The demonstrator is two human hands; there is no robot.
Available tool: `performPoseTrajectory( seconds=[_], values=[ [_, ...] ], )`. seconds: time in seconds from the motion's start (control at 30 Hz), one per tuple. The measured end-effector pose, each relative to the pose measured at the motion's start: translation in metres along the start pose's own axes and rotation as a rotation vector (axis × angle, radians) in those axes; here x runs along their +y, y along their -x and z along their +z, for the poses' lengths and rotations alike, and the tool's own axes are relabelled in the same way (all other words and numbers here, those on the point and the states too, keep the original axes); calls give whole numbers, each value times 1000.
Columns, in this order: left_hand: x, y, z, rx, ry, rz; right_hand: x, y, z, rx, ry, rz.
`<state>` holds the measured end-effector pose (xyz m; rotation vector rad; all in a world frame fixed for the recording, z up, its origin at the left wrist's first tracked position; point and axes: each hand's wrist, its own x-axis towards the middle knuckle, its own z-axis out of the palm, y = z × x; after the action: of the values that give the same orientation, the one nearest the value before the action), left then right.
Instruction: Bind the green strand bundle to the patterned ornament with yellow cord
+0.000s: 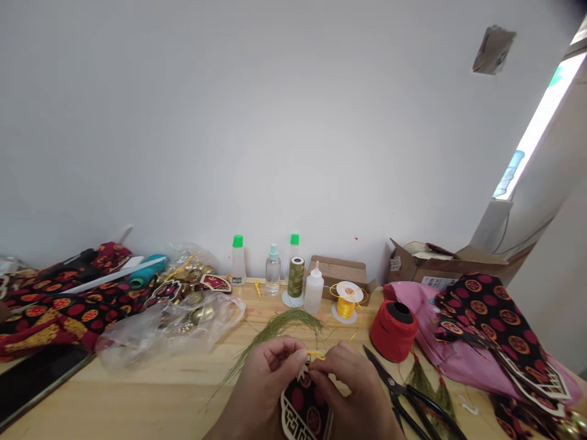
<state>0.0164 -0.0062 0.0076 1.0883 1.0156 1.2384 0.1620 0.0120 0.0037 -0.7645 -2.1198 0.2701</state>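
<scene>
Low in the middle of the view, my left hand (263,382) and my right hand (360,388) meet over a dark patterned fabric ornament (304,400) with a cream, cut-out trim. The fingers of my left hand pinch its top edge and a yellow cord (316,354). On the other side, my right hand's fingertips are closed on the same cord just above the ornament. Part of the ornament is hidden behind my hands. Just beyond them lies a loose bundle of green threads (279,322). Black-handled scissors (393,386) rest open beside my right hand.
A red thread cone (394,333), a yellow cord spool (346,305), an olive thread spool (296,280) and a white squeeze bottle (313,292) stand behind. Left are a plastic bag (169,330) of brass bells and a phone (41,382). Green tassels (424,382) lie right.
</scene>
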Motion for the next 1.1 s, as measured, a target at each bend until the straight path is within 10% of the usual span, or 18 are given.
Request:
performPoseTrajectory(
  seconds=[0.23,0.43,0.8,1.1],
  values=[
    [6,3,0,130,-388,162,-7,-3,-8,1,266,-220],
    [11,5,2,16,-658,266,-5,-5,-21,79,225,-87],
    [0,2,-1,-101,-76,3,4,0,-4,6,-169,239],
    [-1,-4,-1,116,45,-24,0,0,-2,-23,75,-39]
  ],
)
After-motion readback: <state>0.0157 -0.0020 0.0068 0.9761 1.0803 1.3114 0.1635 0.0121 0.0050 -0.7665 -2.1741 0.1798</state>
